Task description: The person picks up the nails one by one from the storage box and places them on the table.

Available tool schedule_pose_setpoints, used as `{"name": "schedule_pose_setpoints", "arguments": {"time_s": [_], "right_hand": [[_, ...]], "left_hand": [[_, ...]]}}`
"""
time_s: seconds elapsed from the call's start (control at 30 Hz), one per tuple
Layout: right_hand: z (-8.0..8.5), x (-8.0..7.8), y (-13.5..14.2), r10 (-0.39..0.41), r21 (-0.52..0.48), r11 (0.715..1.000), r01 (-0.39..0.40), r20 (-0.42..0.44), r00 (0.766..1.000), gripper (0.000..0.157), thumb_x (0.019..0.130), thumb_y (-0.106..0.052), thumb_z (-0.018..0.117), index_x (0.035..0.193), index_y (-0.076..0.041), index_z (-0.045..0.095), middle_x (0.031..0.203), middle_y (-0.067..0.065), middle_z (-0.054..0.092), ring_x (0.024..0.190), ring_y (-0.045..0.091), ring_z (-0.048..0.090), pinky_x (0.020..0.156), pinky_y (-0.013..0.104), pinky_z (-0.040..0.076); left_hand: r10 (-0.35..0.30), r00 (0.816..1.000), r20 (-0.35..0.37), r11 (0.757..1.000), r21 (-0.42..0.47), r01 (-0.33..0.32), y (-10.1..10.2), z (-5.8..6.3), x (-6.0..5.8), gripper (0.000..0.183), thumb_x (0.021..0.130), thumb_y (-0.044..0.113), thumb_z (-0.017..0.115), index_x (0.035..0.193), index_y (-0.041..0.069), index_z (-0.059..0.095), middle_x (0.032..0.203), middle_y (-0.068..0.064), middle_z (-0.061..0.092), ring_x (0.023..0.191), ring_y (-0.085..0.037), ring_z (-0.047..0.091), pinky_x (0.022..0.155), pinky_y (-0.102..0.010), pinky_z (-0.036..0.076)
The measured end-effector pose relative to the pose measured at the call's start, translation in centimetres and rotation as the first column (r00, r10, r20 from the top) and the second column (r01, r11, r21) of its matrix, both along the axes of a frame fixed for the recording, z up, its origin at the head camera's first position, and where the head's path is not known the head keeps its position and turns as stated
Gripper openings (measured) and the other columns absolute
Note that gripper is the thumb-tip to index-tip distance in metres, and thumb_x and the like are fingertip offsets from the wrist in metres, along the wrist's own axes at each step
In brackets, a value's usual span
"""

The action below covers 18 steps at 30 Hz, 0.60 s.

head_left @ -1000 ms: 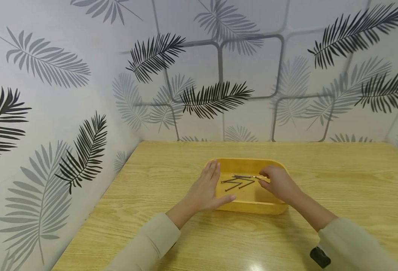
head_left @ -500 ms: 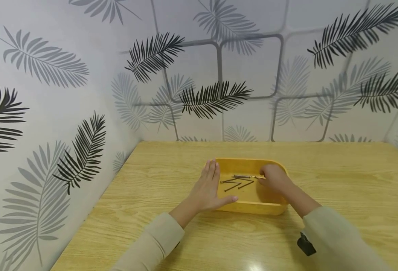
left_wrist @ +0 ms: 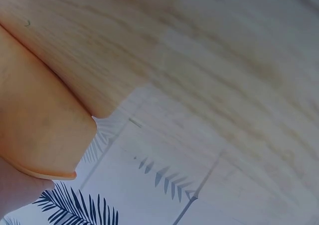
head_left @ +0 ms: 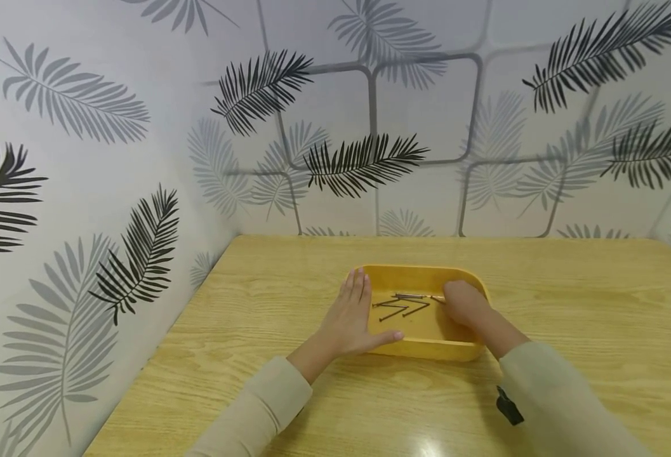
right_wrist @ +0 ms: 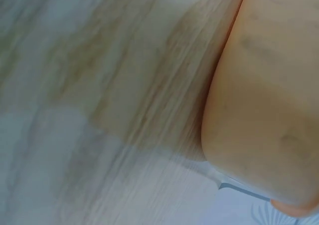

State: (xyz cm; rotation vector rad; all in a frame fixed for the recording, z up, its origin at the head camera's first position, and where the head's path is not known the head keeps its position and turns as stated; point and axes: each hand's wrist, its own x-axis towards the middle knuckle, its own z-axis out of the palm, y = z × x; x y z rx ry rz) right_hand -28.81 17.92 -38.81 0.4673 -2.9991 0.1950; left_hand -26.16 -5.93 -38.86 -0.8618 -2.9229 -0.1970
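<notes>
Now the left hand (head_left: pixel 343 322), fingers straight and thumb spread, rests on the left end of the tray (head_left: pixel 432 350). Nails (head_left: pixel 393 314) lie inside, just left of the right hand (head_left: pixel 468 304), whose fingers are hidden; whether they pinch one I cannot tell.

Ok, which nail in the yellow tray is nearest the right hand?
The rightmost nail: it is the only one partly hidden behind the right hand. The other nails lie farther left, clear of that hand.
</notes>
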Motion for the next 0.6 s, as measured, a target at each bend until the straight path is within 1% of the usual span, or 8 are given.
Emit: {"name": "schedule_pose_setpoints", "arguments": {"time_s": [0.07, 0.13, 0.3, 0.43, 0.53, 0.6], "right_hand": [[-0.02, -0.05, -0.04, -0.011, 0.025, 1.000, 0.011, 0.015, 1.000, 0.019, 0.083, -0.007, 0.060, 0.068, 0.000, 0.052, 0.067, 0.014, 0.057, 0.060, 0.023, 0.052, 0.055, 0.036, 0.047], [0.00, -0.12, -0.08, -0.018, 0.034, 0.999, 0.017, 0.035, 0.999, 0.017, 0.084, -0.007, 0.059, 0.069, 0.000, 0.053, 0.069, 0.015, 0.058, 0.062, 0.024, 0.054, 0.055, 0.037, 0.048], [0.17, -0.31, -0.31, -0.021, 0.056, 0.998, 0.017, 0.083, 0.996, 0.015, 0.083, -0.006, 0.057, 0.069, 0.000, 0.054, 0.072, 0.016, 0.059, 0.063, 0.023, 0.053, 0.057, 0.037, 0.048], [0.15, -0.53, -0.44, 0.020, 0.065, 0.998, -0.025, 0.081, 0.997, 0.015, 0.081, -0.005, 0.058, 0.068, 0.000, 0.054, 0.070, 0.014, 0.058, 0.063, 0.023, 0.052, 0.059, 0.038, 0.049], [0.17, -0.61, -0.57, 0.049, 0.057, 0.997, -0.054, 0.087, 0.995, 0.014, 0.081, -0.002, 0.055, 0.067, 0.000, 0.053, 0.067, 0.012, 0.055, 0.061, 0.022, 0.049, 0.056, 0.035, 0.047], [0.23, -0.61, -0.66, 0.051, 0.055, 0.997, -0.057, 0.099, 0.994, 0.012, 0.080, 0.000, 0.053, 0.068, 0.000, 0.054, 0.068, 0.012, 0.054, 0.060, 0.021, 0.047, 0.055, 0.034, 0.046]], "left_hand": [[0.000, 1.000, 0.004, 1.000, -0.001, 0.000, 0.02, -0.02, 0.02, 0.108, 0.082, 0.072, 0.043, 0.147, -0.006, 0.006, 0.155, -0.021, -0.002, 0.144, -0.032, -0.006, 0.119, -0.041, 0.007], [0.003, 1.000, 0.005, 1.000, -0.004, -0.002, 0.06, -0.01, 0.03, 0.108, 0.082, 0.072, 0.043, 0.147, -0.006, 0.006, 0.155, -0.021, -0.001, 0.144, -0.031, -0.006, 0.119, -0.041, 0.006], [0.010, 1.000, 0.005, 1.000, -0.011, -0.010, 0.08, 0.02, 0.00, 0.107, 0.082, 0.072, 0.042, 0.147, -0.006, 0.006, 0.155, -0.021, 0.000, 0.145, -0.031, -0.005, 0.119, -0.040, 0.006], [0.017, 1.000, 0.008, 1.000, -0.023, -0.017, 0.02, 0.16, 0.06, 0.107, 0.082, 0.073, 0.041, 0.147, -0.006, 0.007, 0.155, -0.021, 0.001, 0.145, -0.030, -0.002, 0.119, -0.039, 0.007], [0.030, 0.999, 0.015, 0.999, -0.027, -0.030, -0.03, 0.25, 0.19, 0.108, 0.082, 0.073, 0.041, 0.147, -0.006, 0.008, 0.155, -0.022, 0.002, 0.145, -0.030, -0.001, 0.119, -0.039, 0.008], [0.043, 0.999, 0.020, 0.998, -0.036, -0.042, -0.03, 0.30, 0.24, 0.109, 0.081, 0.074, 0.040, 0.147, -0.006, 0.008, 0.155, -0.022, 0.001, 0.145, -0.030, 0.000, 0.119, -0.039, 0.008]]}}
